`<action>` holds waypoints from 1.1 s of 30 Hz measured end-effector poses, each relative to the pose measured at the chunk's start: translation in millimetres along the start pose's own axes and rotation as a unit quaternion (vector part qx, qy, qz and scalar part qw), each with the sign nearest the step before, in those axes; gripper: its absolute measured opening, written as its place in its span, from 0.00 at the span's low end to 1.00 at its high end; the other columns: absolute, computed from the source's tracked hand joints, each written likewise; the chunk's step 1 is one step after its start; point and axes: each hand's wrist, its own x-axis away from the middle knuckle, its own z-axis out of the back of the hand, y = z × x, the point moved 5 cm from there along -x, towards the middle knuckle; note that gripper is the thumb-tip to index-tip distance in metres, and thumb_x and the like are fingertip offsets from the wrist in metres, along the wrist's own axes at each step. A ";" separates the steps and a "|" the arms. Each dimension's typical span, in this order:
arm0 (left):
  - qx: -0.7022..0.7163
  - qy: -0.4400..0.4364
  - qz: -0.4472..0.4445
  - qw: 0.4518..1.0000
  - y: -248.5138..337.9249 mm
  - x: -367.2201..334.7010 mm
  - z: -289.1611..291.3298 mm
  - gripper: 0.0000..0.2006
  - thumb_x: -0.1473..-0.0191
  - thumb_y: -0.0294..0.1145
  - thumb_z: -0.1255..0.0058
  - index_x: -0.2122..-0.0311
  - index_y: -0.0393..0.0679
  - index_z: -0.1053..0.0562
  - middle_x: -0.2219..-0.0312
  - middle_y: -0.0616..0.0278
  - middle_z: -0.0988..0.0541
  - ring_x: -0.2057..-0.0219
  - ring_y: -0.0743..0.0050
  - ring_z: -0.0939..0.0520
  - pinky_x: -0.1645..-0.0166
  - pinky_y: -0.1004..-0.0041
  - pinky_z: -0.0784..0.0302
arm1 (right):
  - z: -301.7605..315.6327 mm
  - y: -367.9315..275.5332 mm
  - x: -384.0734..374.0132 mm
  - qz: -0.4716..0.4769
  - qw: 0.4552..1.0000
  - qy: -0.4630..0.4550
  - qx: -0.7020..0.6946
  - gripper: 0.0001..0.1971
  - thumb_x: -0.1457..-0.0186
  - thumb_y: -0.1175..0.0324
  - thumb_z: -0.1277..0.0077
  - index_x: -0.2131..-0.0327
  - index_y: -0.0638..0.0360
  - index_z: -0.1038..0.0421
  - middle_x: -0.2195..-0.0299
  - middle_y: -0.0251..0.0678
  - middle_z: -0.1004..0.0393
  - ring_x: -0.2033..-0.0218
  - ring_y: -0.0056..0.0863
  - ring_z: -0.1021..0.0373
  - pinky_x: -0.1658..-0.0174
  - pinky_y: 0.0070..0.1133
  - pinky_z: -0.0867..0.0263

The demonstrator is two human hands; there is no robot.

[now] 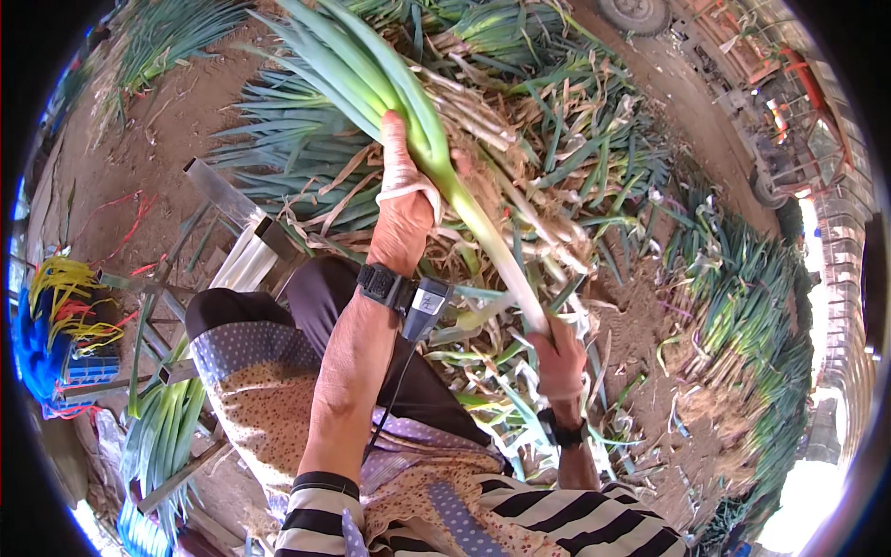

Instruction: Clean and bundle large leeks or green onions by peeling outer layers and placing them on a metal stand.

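A long green onion (483, 223) slants across in front of me, its blue-green leaves at the top left and its white stem running down to the right. My left hand (406, 172) is closed around it where the leaves meet the stem, thumb lying along the leaves. A pale wrap covers part of that hand. At the lower white end, my right hand (557, 357) is closed on the stem; its fingers are partly hidden. Beneath lies a heap of green onions (306, 139) with dry, peeled leaves and roots.
More green onions (752, 325) lie in a long pile at the right, and a bundle (176, 46) at the far left. Beside my left knee stands a metal frame (223, 195) with green onions (167, 436) on it. Yellow and blue strips (60, 306) hang at the left edge. A vehicle (780, 102) stands far right.
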 end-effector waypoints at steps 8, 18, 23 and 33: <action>-0.138 0.062 -0.166 0.974 7.3 28.0 -11.6 0.31 0.52 0.65 0.51 0.55 0.47 0.32 0.66 0.66 0.26 0.67 0.67 0.25 0.62 0.61 0.25 | -39.1 -109.6 -103.2 0.176 0.967 0.175 0.067 0.39 0.46 0.34 0.70 0.51 0.63 0.36 0.56 0.47 0.32 0.56 0.42 0.32 0.54 0.34 0.37; -0.164 0.003 -0.052 0.985 2.3 38.8 -7.6 0.36 0.56 0.77 0.65 0.67 0.48 0.31 0.77 0.64 0.28 0.74 0.65 0.27 0.72 0.67 0.30 | -98.0 -93.1 -167.1 -0.009 0.995 0.041 -0.088 0.18 0.44 0.52 0.58 0.67 0.59 0.30 0.69 0.47 0.28 0.65 0.46 0.31 0.60 0.36 0.36; -0.104 -0.152 -0.016 0.983 -0.7 21.4 -5.1 0.27 0.51 0.67 0.58 0.72 0.49 0.33 0.80 0.63 0.30 0.77 0.65 0.29 0.63 0.61 0.33 | -149.6 -43.4 -204.1 -0.326 0.914 -0.216 -0.105 0.25 0.42 0.46 0.65 0.67 0.60 0.28 0.77 0.44 0.28 0.72 0.39 0.31 0.64 0.32 0.36; -0.063 -0.230 -0.030 0.971 28.3 5.5 -0.5 0.20 0.49 0.52 0.51 0.79 0.44 0.31 0.77 0.56 0.28 0.73 0.60 0.27 0.59 0.57 0.31 | -86.2 -67.8 -141.0 -0.212 0.816 -0.059 -0.535 0.22 0.56 0.64 0.39 0.57 0.60 0.29 0.62 0.36 0.29 0.66 0.25 0.31 0.61 0.20 0.33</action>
